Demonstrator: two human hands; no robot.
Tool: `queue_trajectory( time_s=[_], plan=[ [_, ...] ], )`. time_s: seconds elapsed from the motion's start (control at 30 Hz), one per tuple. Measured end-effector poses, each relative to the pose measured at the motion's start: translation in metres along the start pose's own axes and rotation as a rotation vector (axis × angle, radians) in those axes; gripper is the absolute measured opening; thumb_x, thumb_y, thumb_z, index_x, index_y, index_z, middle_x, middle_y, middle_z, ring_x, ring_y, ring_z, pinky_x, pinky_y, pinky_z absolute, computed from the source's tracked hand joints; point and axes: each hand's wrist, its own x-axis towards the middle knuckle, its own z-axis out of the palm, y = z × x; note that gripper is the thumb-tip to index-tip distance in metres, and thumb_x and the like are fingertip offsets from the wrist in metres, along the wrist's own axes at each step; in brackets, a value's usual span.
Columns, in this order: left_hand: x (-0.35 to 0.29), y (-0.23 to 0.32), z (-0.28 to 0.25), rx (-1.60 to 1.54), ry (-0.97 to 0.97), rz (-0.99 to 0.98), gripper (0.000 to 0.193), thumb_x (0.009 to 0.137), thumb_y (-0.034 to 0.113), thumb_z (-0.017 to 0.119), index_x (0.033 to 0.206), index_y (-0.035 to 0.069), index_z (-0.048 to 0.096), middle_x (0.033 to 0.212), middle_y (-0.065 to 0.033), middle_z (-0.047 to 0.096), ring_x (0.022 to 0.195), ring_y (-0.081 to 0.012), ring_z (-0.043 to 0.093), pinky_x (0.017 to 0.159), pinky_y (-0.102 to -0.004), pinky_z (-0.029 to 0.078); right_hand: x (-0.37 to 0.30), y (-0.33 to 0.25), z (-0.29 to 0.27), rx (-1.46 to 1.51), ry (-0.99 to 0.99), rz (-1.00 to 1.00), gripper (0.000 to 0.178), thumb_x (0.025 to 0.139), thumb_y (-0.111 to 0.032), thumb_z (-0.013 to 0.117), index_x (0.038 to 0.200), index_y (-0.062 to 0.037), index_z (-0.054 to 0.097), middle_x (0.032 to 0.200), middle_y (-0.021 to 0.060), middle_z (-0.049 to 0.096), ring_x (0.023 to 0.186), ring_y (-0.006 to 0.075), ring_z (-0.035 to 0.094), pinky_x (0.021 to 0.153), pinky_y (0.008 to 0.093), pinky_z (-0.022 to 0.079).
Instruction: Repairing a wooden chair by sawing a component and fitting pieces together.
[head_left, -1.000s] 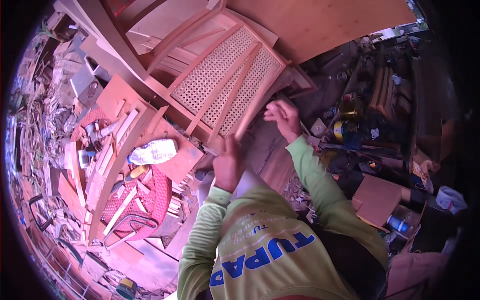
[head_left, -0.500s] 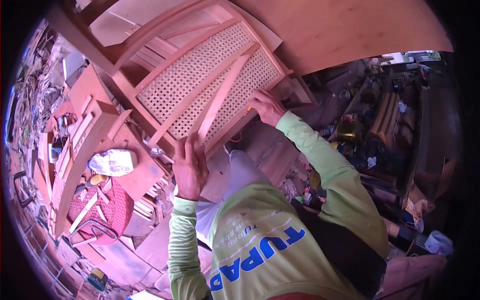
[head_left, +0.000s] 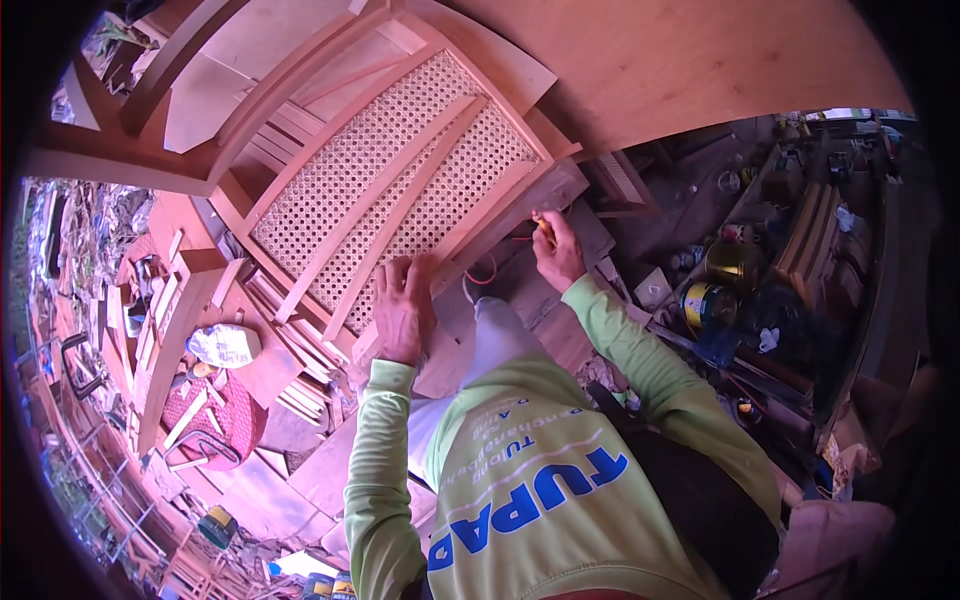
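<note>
A chair-like wooden frame (head_left: 262, 212) holds a woven cane panel (head_left: 335, 205) before me. Two slightly curved wooden strips (head_left: 385, 195) lie across the cane. Another wooden strip (head_left: 492, 202) runs along the panel's near right edge. My left hand (head_left: 402, 312) has its bent fingers closed over that strip's lower end and the frame's rail; the thumb is mostly hidden. Off the frame's right side, my right hand (head_left: 560, 258) is closed around a small yellow-orange pencil-like tool (head_left: 543, 228). Its tip points towards the frame without touching it.
A large plywood sheet (head_left: 700, 60) spans the far right. Left of the frame are a red woven seat (head_left: 235, 425), a white plastic bag (head_left: 223, 346) and loose wood pieces (head_left: 300, 395). Cans (head_left: 708, 305) and stacked boards (head_left: 808, 245) stand right.
One strip has shifted from the middle of the cane to its near right edge. My right hand has drawn off the frame with the tool; my left has moved slightly right along the rail.
</note>
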Motion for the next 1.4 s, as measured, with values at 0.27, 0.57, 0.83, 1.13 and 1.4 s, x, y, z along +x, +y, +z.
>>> queue_trajectory(
  time_s=[0.27, 0.57, 0.83, 1.13, 1.4],
  plan=[
    [0.017, 0.003, 0.017, 0.015, -0.014, -0.005, 0.039, 0.092, 0.003, 0.07, 0.13, 0.008, 0.072, 0.116, -0.0144, 0.065, 0.105, -0.0382, 0.061, 0.093, -0.0494, 0.052, 0.034, -0.017, 0.003, -0.19, 0.092, -0.38, 0.039, 0.094, 0.001, 0.073, 0.132, -0.004, 0.068, 0.113, 0.0162, 0.064, 0.098, 0.036, 0.069, 0.081, 0.0433, 0.057],
    [0.018, 0.003, 0.019, 0.016, 0.034, -0.107, 0.033, 0.09, 0.005, 0.074, 0.122, 0.009, 0.076, 0.114, -0.0129, 0.07, 0.108, -0.0371, 0.064, 0.096, -0.0497, 0.051, 0.071, -0.028, 0.026, -0.307, -0.176, -0.545, 0.039, 0.091, -0.007, 0.079, 0.129, -0.0081, 0.072, 0.118, 0.0156, 0.059, 0.108, 0.0349, 0.067, 0.09, 0.0462, 0.056],
    [0.015, 0.01, 0.04, -0.132, 0.105, -0.17, 0.032, 0.086, 0.007, 0.07, 0.117, 0.013, 0.078, 0.116, -0.0079, 0.071, 0.111, -0.0333, 0.064, 0.1, -0.0464, 0.052, 0.091, -0.027, 0.01, -0.371, -0.276, -0.602, 0.033, 0.088, -0.003, 0.083, 0.12, -0.0019, 0.072, 0.121, 0.0161, 0.06, 0.115, 0.0364, 0.064, 0.1, 0.0437, 0.054],
    [0.015, 0.007, 0.042, -0.191, 0.167, -0.185, 0.032, 0.083, 0.005, 0.069, 0.113, 0.014, 0.076, 0.117, -0.0068, 0.068, 0.115, -0.0341, 0.06, 0.1, -0.0479, 0.05, 0.107, -0.024, 0.012, -0.4, -0.322, -0.629, 0.036, 0.088, -0.006, 0.086, 0.122, -0.0033, 0.074, 0.12, 0.0114, 0.06, 0.108, 0.0278, 0.065, 0.085, 0.036, 0.054],
    [0.015, 0.008, 0.046, -0.273, 0.178, -0.147, 0.031, 0.083, 0.007, 0.074, 0.114, 0.011, 0.078, 0.114, -0.0096, 0.07, 0.112, -0.0356, 0.062, 0.098, -0.0478, 0.051, 0.092, -0.036, 0.001, -0.381, -0.266, -0.575, 0.036, 0.089, -0.008, 0.085, 0.123, -0.0026, 0.072, 0.119, 0.0133, 0.061, 0.104, 0.0317, 0.065, 0.088, 0.0377, 0.055]
  ],
)
